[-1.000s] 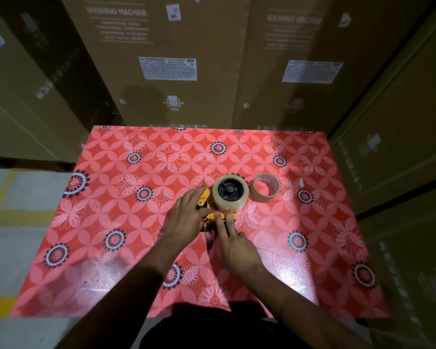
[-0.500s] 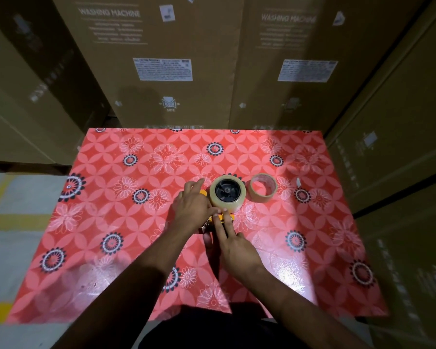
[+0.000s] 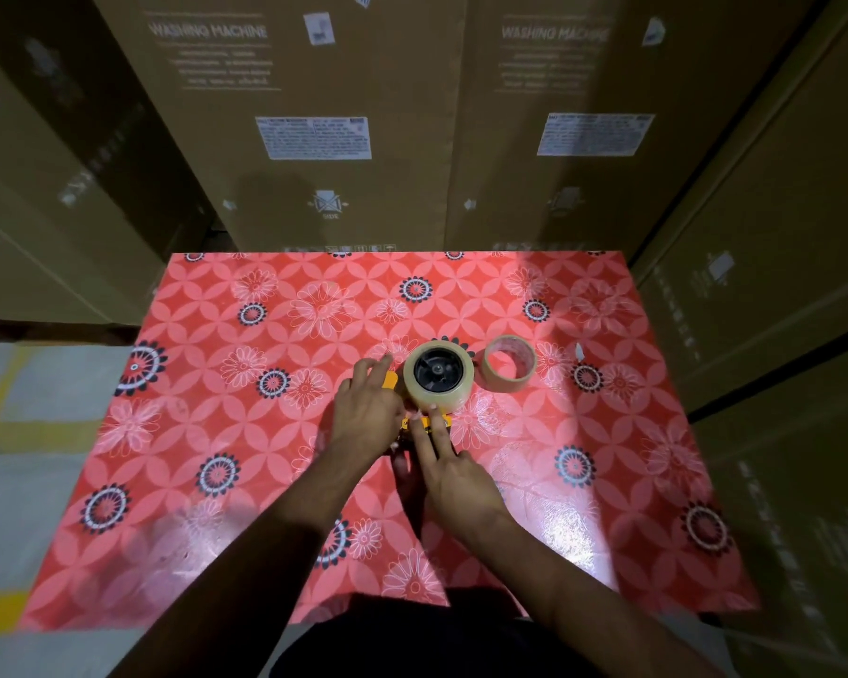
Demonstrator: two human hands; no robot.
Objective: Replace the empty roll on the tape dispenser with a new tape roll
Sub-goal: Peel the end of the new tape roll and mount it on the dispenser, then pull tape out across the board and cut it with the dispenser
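Left hand (image 3: 365,415) nudged nearer one loaded dispenser (image 3: 424,422), both hands open-fingered atop it; one empty roll (image 3: 509,364) beside.

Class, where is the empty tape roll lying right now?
In the head view, the empty tape roll lies flat on the red tablecloth, just right of the dispenser's new tape roll.

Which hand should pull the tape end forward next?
Probably the right hand: its fingers already rest at the near edge of the new tape roll. The left hand covers the yellow dispenser, apparently steadying it.
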